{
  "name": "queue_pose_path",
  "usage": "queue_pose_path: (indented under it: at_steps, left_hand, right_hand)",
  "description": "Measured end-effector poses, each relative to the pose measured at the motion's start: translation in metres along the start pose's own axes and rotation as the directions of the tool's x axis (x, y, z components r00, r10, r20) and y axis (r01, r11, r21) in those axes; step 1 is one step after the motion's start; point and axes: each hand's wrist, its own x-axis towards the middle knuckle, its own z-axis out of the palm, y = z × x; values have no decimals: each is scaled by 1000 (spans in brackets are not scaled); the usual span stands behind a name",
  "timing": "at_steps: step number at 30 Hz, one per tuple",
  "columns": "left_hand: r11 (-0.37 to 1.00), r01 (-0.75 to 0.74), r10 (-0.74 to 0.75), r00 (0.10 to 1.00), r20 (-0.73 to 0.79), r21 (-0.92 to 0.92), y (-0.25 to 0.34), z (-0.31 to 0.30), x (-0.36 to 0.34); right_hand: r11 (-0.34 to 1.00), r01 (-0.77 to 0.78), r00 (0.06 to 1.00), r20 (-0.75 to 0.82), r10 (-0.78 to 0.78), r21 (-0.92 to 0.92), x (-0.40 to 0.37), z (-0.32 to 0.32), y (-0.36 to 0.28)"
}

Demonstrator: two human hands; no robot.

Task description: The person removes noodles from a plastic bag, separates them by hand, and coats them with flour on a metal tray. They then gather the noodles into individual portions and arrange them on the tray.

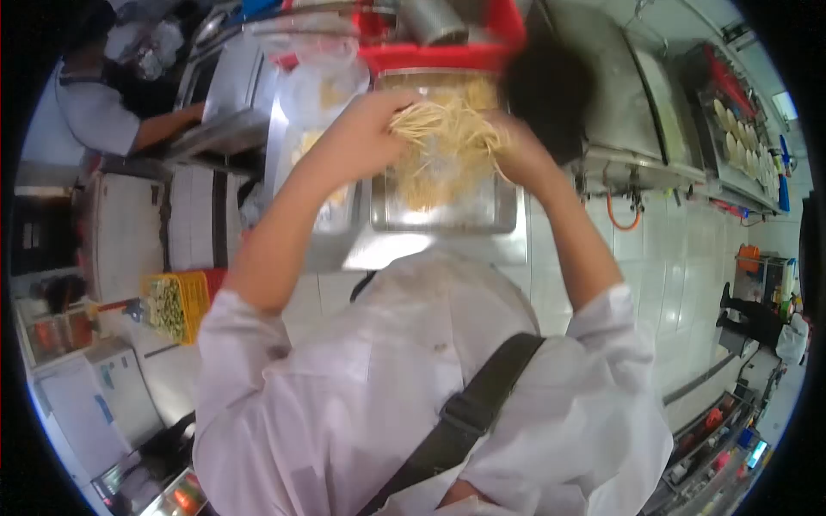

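A loose bundle of pale yellow noodles [452, 129] stretches between my two hands above a rectangular metal tray [447, 219]. My left hand [374, 133] closes on the left end of the bundle, its fingers partly hidden by the strands. At the opposite end, my right hand [523, 155] grips the noodles and is blurred by motion. More noodles lie in the tray under the bundle. Left of the tray, a clear plastic container [340, 215] holds pale yellow pieces, partly covered by my left forearm.
Behind the tray stands a red crate [430, 57] with a metal pot [434, 21] in it. A dark round blurred object [548, 95] is close to my right hand. At the far left, a person [95, 103] works at a counter. A yellow basket [185, 305] holds green pieces.
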Motion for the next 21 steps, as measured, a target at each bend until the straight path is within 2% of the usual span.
queue_pose_path:
  at_steps: [1,3,4,5,7,8,9,10,11,12,13,14,16,17,19,20,21]
  left_hand:
    - [1000,23,-23,1000,12,-13,-11,13,-13]
    - [992,-96,90,993,78,76,-16,12,-8]
    - [984,-170,164,982,96,51,-8,9,-16]
    - [987,-156,151,983,105,43,-20,15,-13]
    - [956,-145,146,989,13,254,-69,51,-14]
    - [942,-14,-3,999,49,336,-94,74,-18]
    - [898,106,-144,988,58,427,-117,89,-15]
    - [895,108,-142,989,46,434,-131,98,-10]
    - [936,202,-222,974,39,287,-143,110,-13]
    - [947,294,-303,952,52,131,-148,118,-19]
    - [947,292,-301,952,58,132,-138,111,-19]
    - [956,280,-283,959,26,83,-115,92,-19]
    - [967,255,-255,967,-5,15,-72,58,-31]
    - [974,228,-228,973,-19,3,-57,39,-35]
    - [969,249,-249,969,-7,-14,-31,14,-42]
    - [966,259,-259,966,8,-22,-26,10,-44]
    - [966,256,-256,967,5,-22,-32,13,-40]
  right_hand:
    - [1000,-17,1000,16,16,18,-13,10,-6]
    - [997,76,969,-235,-71,12,-7,2,-24]
    - [998,-36,984,-173,44,50,-7,-7,-45]
    - [997,-47,985,-165,57,62,-9,-5,-36]
    - [966,-169,985,-52,162,-195,-25,12,-8]
    - [967,-166,986,-51,159,-194,-32,21,-1]
    - [957,-83,996,-62,68,-277,-34,30,7]
    - [935,-5,998,-63,-19,-354,-34,41,16]
    - [939,-7,998,-58,-14,-343,-33,65,18]
    - [967,-28,1000,1,29,-253,-30,98,14]
    - [984,-50,997,55,60,-173,-27,117,15]
    - [983,-54,997,51,64,-177,-26,122,24]
    - [963,-140,990,-31,137,-230,-26,127,36]
    - [962,-130,992,-29,126,-239,-23,113,36]
    - [948,-292,956,-23,291,-126,-26,70,16]
    - [948,-292,956,-17,292,-126,-23,51,-5]
    - [980,-178,982,-85,170,-87,-19,29,-28]
